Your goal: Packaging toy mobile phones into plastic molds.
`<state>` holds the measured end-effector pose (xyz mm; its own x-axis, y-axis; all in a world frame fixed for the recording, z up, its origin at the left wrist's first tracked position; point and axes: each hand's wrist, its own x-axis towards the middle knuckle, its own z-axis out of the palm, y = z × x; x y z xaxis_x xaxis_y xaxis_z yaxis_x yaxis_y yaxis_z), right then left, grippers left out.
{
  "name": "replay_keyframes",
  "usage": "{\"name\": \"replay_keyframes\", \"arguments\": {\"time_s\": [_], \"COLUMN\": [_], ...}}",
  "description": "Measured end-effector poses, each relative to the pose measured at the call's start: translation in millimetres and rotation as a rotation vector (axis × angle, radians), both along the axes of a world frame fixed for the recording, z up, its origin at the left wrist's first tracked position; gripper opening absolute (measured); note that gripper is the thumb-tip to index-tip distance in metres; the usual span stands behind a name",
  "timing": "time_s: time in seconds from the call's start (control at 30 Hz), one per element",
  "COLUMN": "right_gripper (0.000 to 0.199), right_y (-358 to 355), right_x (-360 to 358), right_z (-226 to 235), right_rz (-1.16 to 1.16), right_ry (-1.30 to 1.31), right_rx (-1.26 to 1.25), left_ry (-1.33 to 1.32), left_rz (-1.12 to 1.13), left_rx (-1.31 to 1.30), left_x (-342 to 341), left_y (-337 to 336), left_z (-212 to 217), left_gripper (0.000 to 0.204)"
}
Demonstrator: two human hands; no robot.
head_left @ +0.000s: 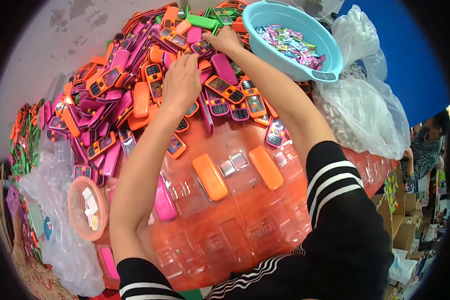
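A big heap of toy mobile phones (105, 81), mostly orange and magenta with some green, fills the far side of the table. Over its middle my left hand (182, 82) rests with fingers stretched forward, slightly apart, and I see nothing gripped in them. Farther off and to the right, my right hand (226, 41) reaches into the heap, thumb apart from the fingers, beside a magenta toy phone (201, 47). Clear plastic blister trays (230, 235) lie nearer me, with an orange toy phone (210, 177), another orange one (266, 167) and a magenta one (164, 200) face down on them.
A light-blue basin (330, 55) of small colourful wrapped packets stands at the far right. Beside it are bulging clear plastic bags (365, 110). At left, a pink basket (72, 210) holds small white pieces, next to crumpled plastic (65, 260). Another person (427, 145) appears at far right.
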<state>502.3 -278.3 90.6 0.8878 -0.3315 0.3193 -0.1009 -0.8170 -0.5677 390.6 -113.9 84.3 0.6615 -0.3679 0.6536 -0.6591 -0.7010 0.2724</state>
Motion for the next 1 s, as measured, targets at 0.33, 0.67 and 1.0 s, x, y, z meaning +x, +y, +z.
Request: {"name": "replay_keyframes", "arguments": {"time_s": [0.33,0.67,1.0], "right_gripper": [0.038,0.061,0.032], "right_y": [-1,5,-23], "right_x": [-1,68,98], "right_z": [-19,-5,-15], "right_rz": [0.329,-0.016,0.185], "right_ry": [-0.405,-0.105,-0.132], "right_rx": [0.400,-0.321,-0.781], "left_ry": [1.142,1.131,1.136], "left_rz": [-0.334,-0.315,-0.295], "left_rx": [-1.366,-1.430,-1.395], "left_x": [76,91,89], "left_y": [-4,12,13], "left_z": [-1,-28,-27], "left_gripper": [0.099,0.024,0.027]}}
